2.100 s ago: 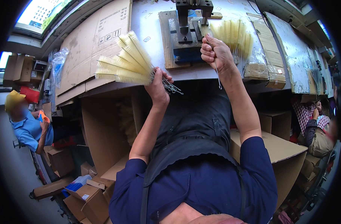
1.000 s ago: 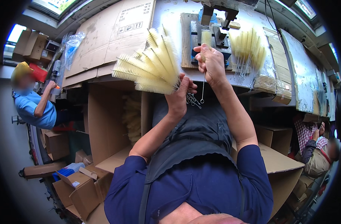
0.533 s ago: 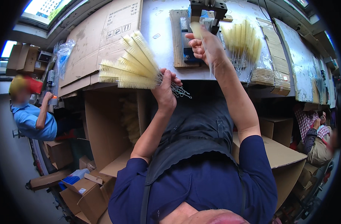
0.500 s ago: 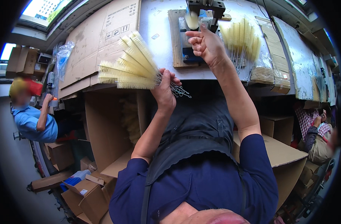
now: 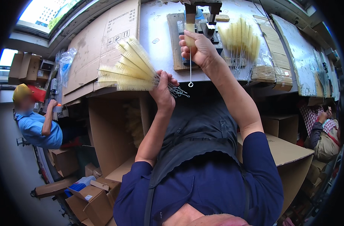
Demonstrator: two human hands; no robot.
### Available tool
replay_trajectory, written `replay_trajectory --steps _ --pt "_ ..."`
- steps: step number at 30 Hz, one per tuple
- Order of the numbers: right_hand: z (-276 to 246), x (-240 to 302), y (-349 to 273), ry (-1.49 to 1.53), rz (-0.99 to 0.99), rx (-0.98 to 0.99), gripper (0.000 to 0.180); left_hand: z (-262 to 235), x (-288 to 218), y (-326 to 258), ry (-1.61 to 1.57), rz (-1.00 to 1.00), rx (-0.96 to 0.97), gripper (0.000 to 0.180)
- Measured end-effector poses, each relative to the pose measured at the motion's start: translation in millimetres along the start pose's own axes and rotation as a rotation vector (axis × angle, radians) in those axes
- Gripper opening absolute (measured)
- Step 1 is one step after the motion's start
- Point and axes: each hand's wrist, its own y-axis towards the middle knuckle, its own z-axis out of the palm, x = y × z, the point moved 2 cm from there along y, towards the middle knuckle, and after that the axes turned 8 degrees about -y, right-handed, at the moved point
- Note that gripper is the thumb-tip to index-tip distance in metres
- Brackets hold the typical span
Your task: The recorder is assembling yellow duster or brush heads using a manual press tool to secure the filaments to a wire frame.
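My left hand [image 5: 163,90] is closed round the looped wire handles of several cream bristle brushes [image 5: 132,71], whose heads fan out to the left above a cardboard sheet. In front of the dark bench machine [image 5: 206,22], my right hand [image 5: 199,49] grips a single bottle brush [image 5: 190,71] by its bristle part. Its twisted wire stem hangs straight down, ending in a small loop. The top of that brush is up against the machine, and I cannot tell whether it is inside. A wooden board [image 5: 175,45] lies under the machine.
More cream brushes [image 5: 240,35] lie right of the machine, wires toward me. A large cardboard sheet [image 5: 93,49] covers the table's left. Open cartons [image 5: 113,128] stand below the table edge. One person in blue [image 5: 40,128] is at the far left, another [image 5: 322,132] at the far right.
My right hand has moved slightly left and down and now holds a brush with its wire hanging below. Before, its fingers were near the machine with no wire showing. My left hand stays almost still.
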Motion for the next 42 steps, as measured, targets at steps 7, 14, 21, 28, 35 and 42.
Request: replay_trajectory --steps 7,14,21,28,35,42 --pt "-30.6 -17.6 -22.0 -0.067 -0.089 0.079 0.031 -2.7 2.1 6.0 0.027 0.009 -0.008 0.012" --pt "-81.3 -4.1 -19.6 0.031 -0.190 0.086 0.034 0.3 5.7 8.5 0.011 -0.009 -0.023 0.010" --pt "-82.9 3.8 -20.5 0.084 -0.131 0.112 0.033 4.5 12.4 3.9 0.045 -0.024 0.010 0.009" --pt "-80.0 15.0 -17.3 0.107 -0.051 0.111 0.028 6.5 12.3 7.2 0.024 -0.027 -0.009 0.010" --pt "-83.8 18.8 -19.8 0.136 -0.002 0.088 0.029 11.8 11.1 5.0 0.129 -0.082 0.066 0.023" --pt "-103.1 39.9 -37.3 -0.275 -0.217 -0.162 0.032 0.0 9.7 8.0 0.196 -0.124 0.025 0.032"
